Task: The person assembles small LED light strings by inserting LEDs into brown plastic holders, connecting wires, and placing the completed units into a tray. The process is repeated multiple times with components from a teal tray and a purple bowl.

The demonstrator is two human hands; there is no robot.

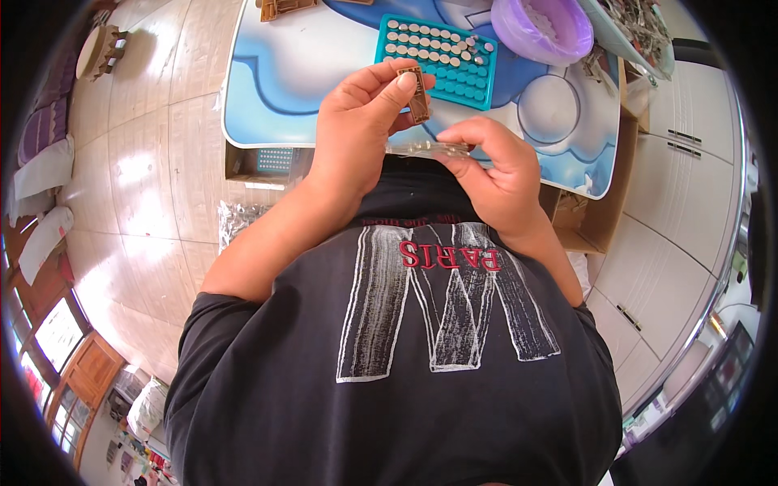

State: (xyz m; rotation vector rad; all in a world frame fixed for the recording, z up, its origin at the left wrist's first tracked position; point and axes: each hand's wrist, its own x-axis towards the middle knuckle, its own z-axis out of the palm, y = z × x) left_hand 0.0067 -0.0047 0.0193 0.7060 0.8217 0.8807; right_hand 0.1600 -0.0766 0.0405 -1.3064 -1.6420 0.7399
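My left hand (352, 117) is raised over the near edge of the table, its thumb and fingers closed on a small brown rectangular card (419, 105) with a gold-coloured pattern. Just to the right and nearer to me, my right hand (504, 166) pinches a clear plastic strip (433, 148) that looks like a bag with small shiny bits in it. The strip's left end reaches in under my left hand; whether those fingers touch it is hidden. Beyond both hands lies a teal tray (489, 99) with rows of round white pieces in its far part and bare teal cups in its near part.
A purple bowl (519, 42) holding whitish translucent material stands at the far right of the blue and white table (275, 105). Brown cardboard pieces (284, 6) lie at its far left. White cabinets (664, 186) line the right, and a wooden stool (99, 53) stands left.
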